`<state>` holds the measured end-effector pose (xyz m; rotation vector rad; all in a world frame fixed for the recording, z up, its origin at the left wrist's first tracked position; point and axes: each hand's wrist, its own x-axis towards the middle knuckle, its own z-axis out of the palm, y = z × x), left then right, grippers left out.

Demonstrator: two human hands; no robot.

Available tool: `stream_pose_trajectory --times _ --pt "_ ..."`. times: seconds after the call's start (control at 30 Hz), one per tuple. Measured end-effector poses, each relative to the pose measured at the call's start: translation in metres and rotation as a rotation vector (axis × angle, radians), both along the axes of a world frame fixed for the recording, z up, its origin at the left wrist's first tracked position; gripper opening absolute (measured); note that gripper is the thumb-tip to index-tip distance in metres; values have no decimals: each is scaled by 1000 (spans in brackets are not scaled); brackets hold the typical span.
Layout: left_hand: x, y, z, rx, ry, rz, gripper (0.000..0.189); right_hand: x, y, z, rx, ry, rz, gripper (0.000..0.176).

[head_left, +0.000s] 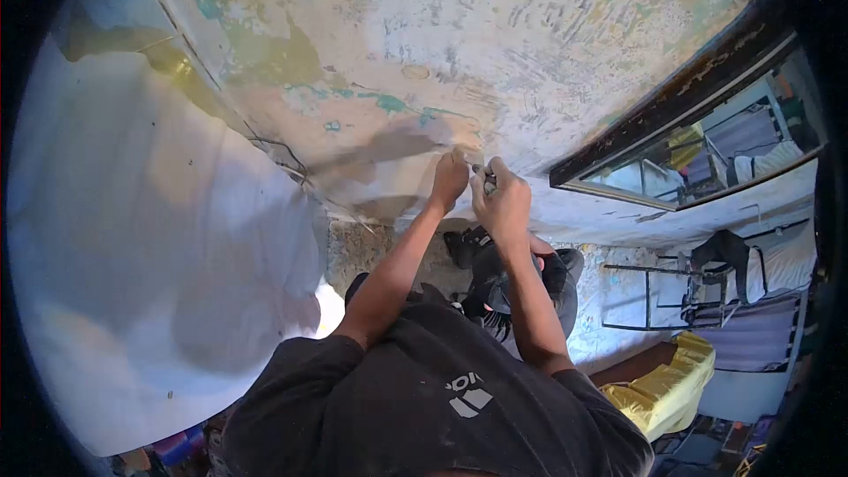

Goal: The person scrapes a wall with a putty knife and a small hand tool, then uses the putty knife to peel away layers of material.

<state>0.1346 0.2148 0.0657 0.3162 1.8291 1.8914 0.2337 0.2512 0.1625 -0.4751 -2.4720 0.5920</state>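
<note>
Both of my hands are raised in front of me, close together, against a wall (530, 62) with patchy, scraped paint. My right hand (502, 208) is closed around a small, dark, partly metallic tool (488, 180); its kind is too small and hidden to tell. Just left of it, my left hand (449, 184) has its fingers curled together near the wall's surface. Whatever those fingers hold, if anything, cannot be made out. A narrow gap separates the two hands, with the tool on the right hand's side.
Below my arms, a person in dark clothes (508, 278) is crouched. A dark-framed glass pane (707, 146) lies to the right, above metal frames (649, 296) and a yellow-covered object (667, 389). White sheeting (159, 238) hangs at left, beside a loose cable (287, 155).
</note>
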Motion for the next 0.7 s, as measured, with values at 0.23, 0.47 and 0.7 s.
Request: stream_pose_trajectory --times 0.23,0.47,0.7 --pt "-9 15 -66 -32 -44 11 45 0 -1 -15 2 20 -10 16" --pt "-11 5 -31 -60 33 -46 36 0 -9 3 -21 102 27 15" --pt "-17 11 -45 -42 154 -42 28 0 -8 14 2 117 73 18"
